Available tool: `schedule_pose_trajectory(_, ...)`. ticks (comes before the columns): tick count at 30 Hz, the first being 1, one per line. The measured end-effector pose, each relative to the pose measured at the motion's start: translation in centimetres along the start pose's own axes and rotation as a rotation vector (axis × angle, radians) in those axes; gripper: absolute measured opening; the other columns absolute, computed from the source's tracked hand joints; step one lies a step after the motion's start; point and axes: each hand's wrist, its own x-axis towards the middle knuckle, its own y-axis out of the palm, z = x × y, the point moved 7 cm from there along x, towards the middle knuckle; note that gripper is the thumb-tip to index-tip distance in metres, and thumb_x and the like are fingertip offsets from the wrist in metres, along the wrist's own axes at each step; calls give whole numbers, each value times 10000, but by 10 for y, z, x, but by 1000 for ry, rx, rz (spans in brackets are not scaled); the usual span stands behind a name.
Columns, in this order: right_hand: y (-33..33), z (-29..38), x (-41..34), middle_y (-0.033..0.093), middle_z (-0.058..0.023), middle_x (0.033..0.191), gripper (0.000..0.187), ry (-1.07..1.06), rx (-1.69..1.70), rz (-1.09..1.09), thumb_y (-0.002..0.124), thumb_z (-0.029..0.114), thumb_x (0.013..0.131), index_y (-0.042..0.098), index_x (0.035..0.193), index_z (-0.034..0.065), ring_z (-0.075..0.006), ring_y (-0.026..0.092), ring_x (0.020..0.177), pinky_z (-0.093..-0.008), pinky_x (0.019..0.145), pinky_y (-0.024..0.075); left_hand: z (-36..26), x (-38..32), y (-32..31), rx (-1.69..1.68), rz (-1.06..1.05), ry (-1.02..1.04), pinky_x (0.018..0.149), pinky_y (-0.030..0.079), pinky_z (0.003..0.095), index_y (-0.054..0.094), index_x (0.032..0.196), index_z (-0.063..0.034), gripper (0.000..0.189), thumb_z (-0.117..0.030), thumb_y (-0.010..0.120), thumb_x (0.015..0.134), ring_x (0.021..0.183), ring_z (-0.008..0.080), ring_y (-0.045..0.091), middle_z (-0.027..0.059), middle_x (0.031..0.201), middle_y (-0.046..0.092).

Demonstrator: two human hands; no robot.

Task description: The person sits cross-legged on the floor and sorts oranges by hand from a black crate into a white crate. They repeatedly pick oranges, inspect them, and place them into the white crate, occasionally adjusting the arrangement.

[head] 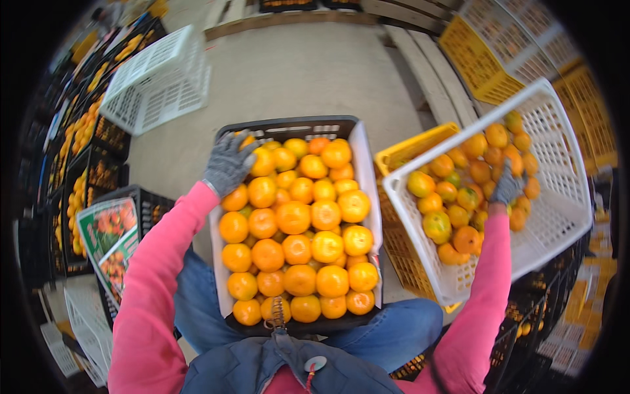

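Note:
A black plastic crate point(290, 123) with pale liners along its sides stands before me, filled with orange citrus fruits point(293, 217) in rough rows. My left hand point(229, 160), in a grey knit glove, rests at the crate's far left corner with its fingers on a citrus fruit point(244, 140). On the right, a white plastic crate point(556, 197) sits tilted and holds a loose heap of orange and greenish citrus fruits point(466, 198). My right hand point(509, 184), gloved in grey as well, reaches into that heap with its fingers around an orange citrus fruit point(513, 160).
A yellow crate point(408, 266) stands under the white one. An upturned white crate point(157, 81) lies on the floor at upper left. Black crates of fruit point(98, 133) line the left side. Printed sheets point(110, 241) lie on a black crate. Wooden pallets point(428, 74) and stacked yellow crates point(480, 64) stand beyond.

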Motion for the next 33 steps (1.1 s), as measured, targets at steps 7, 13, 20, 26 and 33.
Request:
schedule_pose_trajectory(7,39,199,-150,528,-105,1203,518,-103,777,550,692,100,862,426,1293,-7,-210,513,1102,-336,972,437,4,1,4,-30,162,-104,1110,286,457,549,1326,-141,429,-332,448,956,1289,390,403,138,1445,427)
schedule_pose_trajectory(13,182,288,-335,574,-114,1133,549,12,738,1063,743,144,822,447,1263,8,-190,561,1022,-282,890,467,5,1,6,-18,174,-118,1083,303,455,556,1329,-140,464,-376,415,955,1271,384,418,143,1439,439)
schedule_pose_trajectory(20,246,274,-382,657,-113,1021,486,226,548,1255,757,279,818,594,1156,-30,-163,605,847,-270,737,509,5,0,3,-93,137,-164,1080,308,460,589,1289,-151,428,-366,434,953,1288,382,408,135,1444,432)
schedule_pose_trajectory(26,267,271,-378,695,-150,886,531,210,365,1488,756,344,797,633,1113,-65,-185,636,638,-300,585,529,6,1,5,-109,200,-168,1099,276,462,563,1316,-146,468,-410,406,962,1309,388,381,149,1453,422)
schedule_pose_trajectory(33,280,283,-383,680,-217,1032,663,-152,48,1545,704,549,765,666,1089,-28,-297,676,912,-377,797,528,8,0,6,-118,190,-163,1099,289,462,581,1289,-119,442,-361,425,955,1304,390,391,142,1471,399)
